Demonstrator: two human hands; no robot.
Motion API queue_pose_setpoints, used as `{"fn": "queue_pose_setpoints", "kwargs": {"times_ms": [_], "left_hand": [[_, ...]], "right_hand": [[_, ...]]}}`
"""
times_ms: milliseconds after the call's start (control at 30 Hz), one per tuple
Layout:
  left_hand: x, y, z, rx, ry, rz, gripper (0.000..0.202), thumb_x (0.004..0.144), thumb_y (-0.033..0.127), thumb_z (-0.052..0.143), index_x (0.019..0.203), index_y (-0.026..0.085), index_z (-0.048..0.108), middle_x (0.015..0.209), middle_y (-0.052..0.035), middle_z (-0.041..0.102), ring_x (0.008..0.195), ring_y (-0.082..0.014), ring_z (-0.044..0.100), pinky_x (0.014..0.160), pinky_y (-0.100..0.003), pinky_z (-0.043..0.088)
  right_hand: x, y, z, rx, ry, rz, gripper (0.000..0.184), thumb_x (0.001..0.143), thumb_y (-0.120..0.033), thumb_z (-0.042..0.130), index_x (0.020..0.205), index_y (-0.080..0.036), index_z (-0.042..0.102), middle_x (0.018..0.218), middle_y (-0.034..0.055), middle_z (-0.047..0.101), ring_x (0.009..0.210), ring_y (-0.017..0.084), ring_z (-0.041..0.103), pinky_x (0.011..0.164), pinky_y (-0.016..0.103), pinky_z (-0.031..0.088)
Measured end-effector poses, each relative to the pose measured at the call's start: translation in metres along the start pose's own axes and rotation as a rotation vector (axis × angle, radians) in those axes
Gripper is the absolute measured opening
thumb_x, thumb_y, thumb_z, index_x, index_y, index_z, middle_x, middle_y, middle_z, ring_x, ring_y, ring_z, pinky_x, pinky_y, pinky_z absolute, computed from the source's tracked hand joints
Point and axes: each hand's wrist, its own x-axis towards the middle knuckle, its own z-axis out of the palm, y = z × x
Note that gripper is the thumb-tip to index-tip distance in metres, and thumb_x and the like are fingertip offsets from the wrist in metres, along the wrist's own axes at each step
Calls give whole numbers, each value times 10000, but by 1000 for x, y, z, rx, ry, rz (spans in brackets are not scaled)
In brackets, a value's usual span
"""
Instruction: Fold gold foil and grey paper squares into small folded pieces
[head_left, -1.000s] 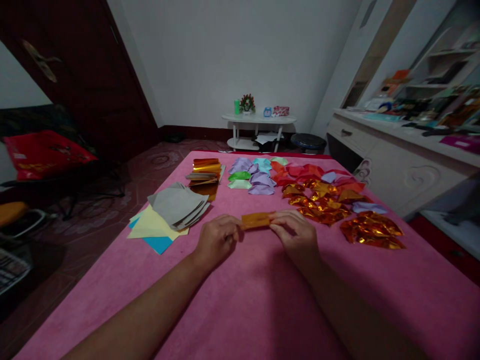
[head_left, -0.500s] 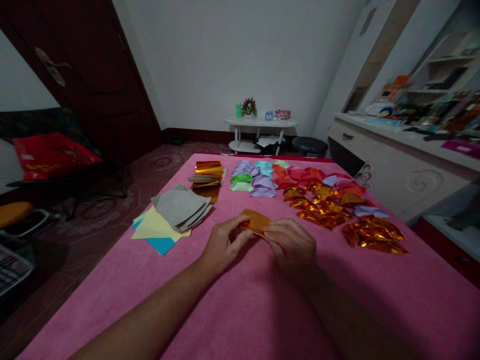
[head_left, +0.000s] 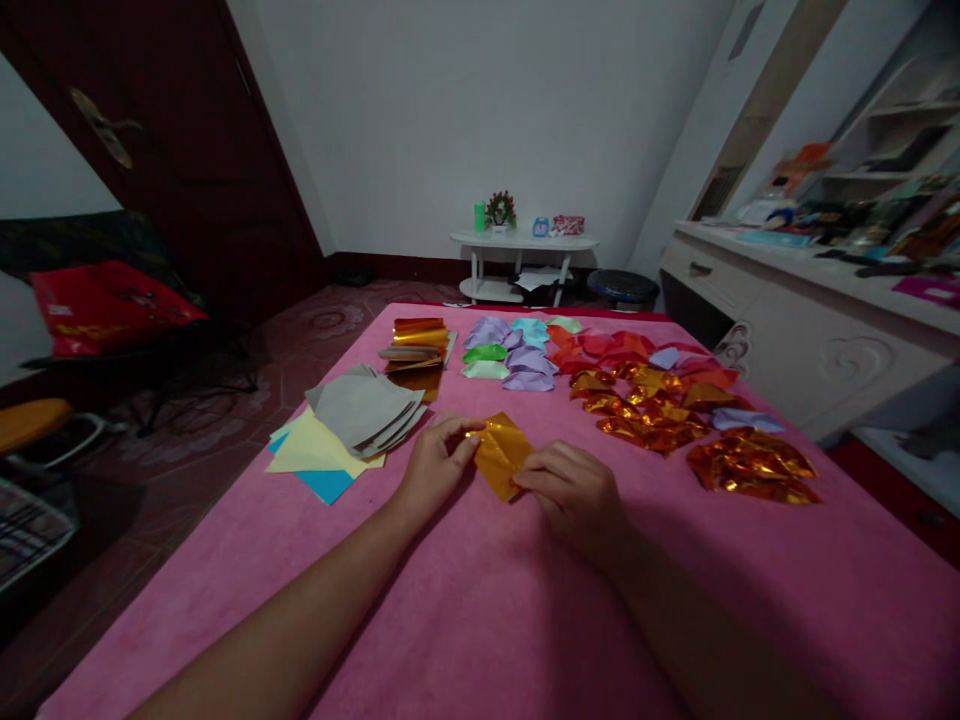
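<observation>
Gold foil sheet [head_left: 501, 455], pinched at two edges between closed fingertips of left hand [head_left: 433, 462] and right hand [head_left: 577, 495], likely to crease crooked or tear if tugged unevenly.

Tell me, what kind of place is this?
Probably a room in a home, used for paper craft: the left hand and right hand hold a gold foil sheet at a pink-covered table strewn with folded paper shapes; a white side table and a white dresser stand nearby.
</observation>
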Motion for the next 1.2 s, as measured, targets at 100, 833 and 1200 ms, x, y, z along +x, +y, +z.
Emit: {"fn": "queue_pose_setpoints", "kwargs": {"times_ms": [100,833,1200], "left_hand": [[-3,3,0,194,18,185,264,794,92,514,955,189,699,1045,-76,603,1023,-194,553,913,-361,446],[-16,12,4,360,-324,299,108,809,181,624,860,215,712,869,-31,704,855,-176,617,794,-311,474],[-8,11,6,273,-320,174,204,844,195,561,658,153,636,743,-26,612,738,-144,564,677,-254,434]], "right_hand": [[-4,2,4,-113,1,54,229,834,-70,507,782,-190,695,760,57,668,717,157,560,632,280,436],[-7,13,8,23,-199,323,105,794,-149,625,773,-222,698,754,11,653,712,154,581,690,279,436],[-2,4,6,9,-203,305,101,768,-165,634,675,-205,625,679,-1,597,641,135,533,630,264,388]]}}
